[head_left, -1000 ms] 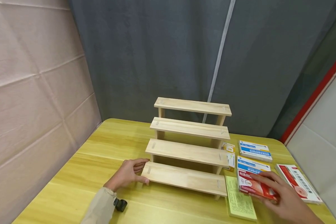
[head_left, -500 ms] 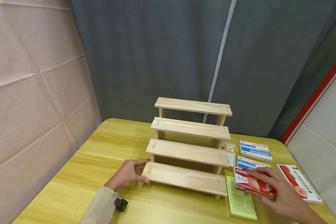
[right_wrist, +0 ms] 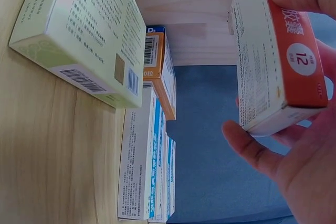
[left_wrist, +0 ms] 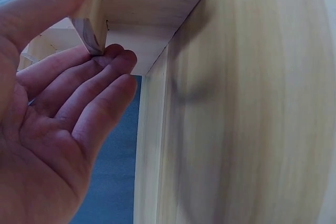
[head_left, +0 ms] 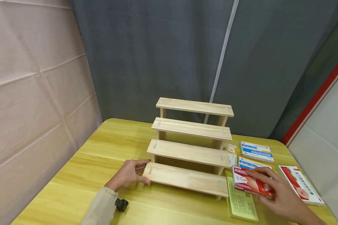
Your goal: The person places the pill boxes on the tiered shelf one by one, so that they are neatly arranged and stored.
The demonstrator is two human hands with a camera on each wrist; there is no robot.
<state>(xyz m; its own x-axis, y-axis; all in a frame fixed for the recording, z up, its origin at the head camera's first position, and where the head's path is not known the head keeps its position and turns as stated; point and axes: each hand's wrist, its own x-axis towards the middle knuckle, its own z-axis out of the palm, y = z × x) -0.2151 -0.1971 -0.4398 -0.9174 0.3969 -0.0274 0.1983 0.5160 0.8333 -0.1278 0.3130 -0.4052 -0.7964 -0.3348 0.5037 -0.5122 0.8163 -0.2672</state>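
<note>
My right hand (head_left: 284, 195) grips a red and white medicine box (head_left: 252, 181), raised above a light green box (head_left: 243, 203) on the table. Thumb and fingers hold its sides, as the right wrist view shows, with the box (right_wrist: 273, 51) tilted. A pale wooden stepped shelf (head_left: 186, 179) stands mid-table. At the left end of its lowest step, my left hand (head_left: 129, 175) holds the board, thumb at the front edge and fingers at the back. The left wrist view shows the fingertips (left_wrist: 123, 61) against the board's end.
Blue and white medicine boxes (head_left: 256, 151) lie right of the shelf, beside an orange and white box (head_left: 231, 154) partly behind it. A red and white box (head_left: 300, 184) lies near the right wall. A grey curtain (head_left: 157, 56) hangs behind the table (head_left: 73, 187).
My right hand has lifted the red medicine box slightly and moved it left toward the shelf. The left hand stays at the lowest step.
</note>
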